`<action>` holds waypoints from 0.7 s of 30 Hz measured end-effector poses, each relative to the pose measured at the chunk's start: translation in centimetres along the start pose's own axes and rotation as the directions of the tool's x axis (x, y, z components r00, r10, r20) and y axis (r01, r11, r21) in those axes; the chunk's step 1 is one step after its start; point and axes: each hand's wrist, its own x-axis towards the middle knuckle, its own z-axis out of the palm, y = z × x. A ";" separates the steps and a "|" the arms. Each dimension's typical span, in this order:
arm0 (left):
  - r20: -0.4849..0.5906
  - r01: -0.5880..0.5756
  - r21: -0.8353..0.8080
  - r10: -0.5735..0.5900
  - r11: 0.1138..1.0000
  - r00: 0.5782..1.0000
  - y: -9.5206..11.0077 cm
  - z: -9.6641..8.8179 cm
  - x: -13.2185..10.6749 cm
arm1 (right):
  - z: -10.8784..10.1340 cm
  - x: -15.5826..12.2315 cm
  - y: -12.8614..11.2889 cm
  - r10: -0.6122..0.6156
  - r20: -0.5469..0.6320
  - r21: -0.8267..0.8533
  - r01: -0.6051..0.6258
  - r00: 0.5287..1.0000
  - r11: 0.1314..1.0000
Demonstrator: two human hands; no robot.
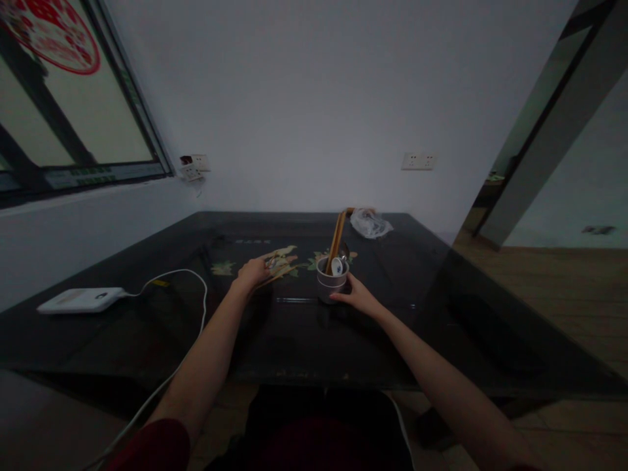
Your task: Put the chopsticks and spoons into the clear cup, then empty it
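My right hand [360, 298] is wrapped around the lower right side of a grey cup [331, 281], which stands upright on the dark table. Wooden chopsticks [336, 242] lean out of it, beside a white spoon with a blue mark [337, 266] and a metal spoon [345, 251]. Left of the cup, my left hand [253, 272] is closed low over the tabletop. Thin light-coloured chopsticks [277, 277] stick out from its fingers towards the right, and something small and shiny shows at the fingertips. A printed flower pattern on the table partly blends with them.
A crumpled clear plastic bag [370, 224] lies at the table's back edge. On the left, a white power bank [82, 300] trails a white cable [205, 294] past my left arm. A dark flat object [493, 330] rests on the right. The wall stands behind the table [294, 347].
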 end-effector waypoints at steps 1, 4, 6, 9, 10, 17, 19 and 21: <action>-0.006 -0.002 0.013 0.002 1.000 1.000 0.0 0.0 0.0 | 0.0 0.0 0.0 0.000 0.000 -0.002 0.000 1.000 1.000; -0.022 0.013 0.055 -0.012 0.998 1.000 0.0 -0.1 0.3 | 0.0 0.0 0.1 -0.010 0.001 -0.002 0.010 1.000 1.000; -0.038 0.033 0.061 -0.030 0.998 0.999 -0.1 -0.2 0.5 | 0.0 0.0 0.1 -0.019 -0.005 -0.013 0.019 1.000 1.000; -0.088 0.037 0.034 -0.034 0.999 0.995 -0.5 -0.5 0.7 | 0.0 0.0 0.2 -0.024 -0.008 -0.031 0.024 1.000 0.999; -0.111 0.042 0.023 -0.039 0.999 0.993 -0.7 -0.7 0.7 | 0.0 0.0 0.3 -0.023 -0.008 -0.035 0.023 1.000 0.999; -0.141 0.106 0.024 -0.101 0.994 0.985 -1.8 -0.4 0.9 | -0.1 0.0 0.2 -0.025 -0.006 -0.058 0.024 1.000 0.998; -0.105 0.102 0.037 -0.098 0.994 0.990 -2.1 0.1 1.1 | -0.1 0.0 0.2 -0.027 -0.004 -0.057 0.026 1.000 0.998; -0.076 0.101 0.043 -0.097 0.994 0.992 -2.4 0.6 1.2 | -0.1 0.1 0.3 -0.026 -0.002 -0.046 0.026 1.000 0.999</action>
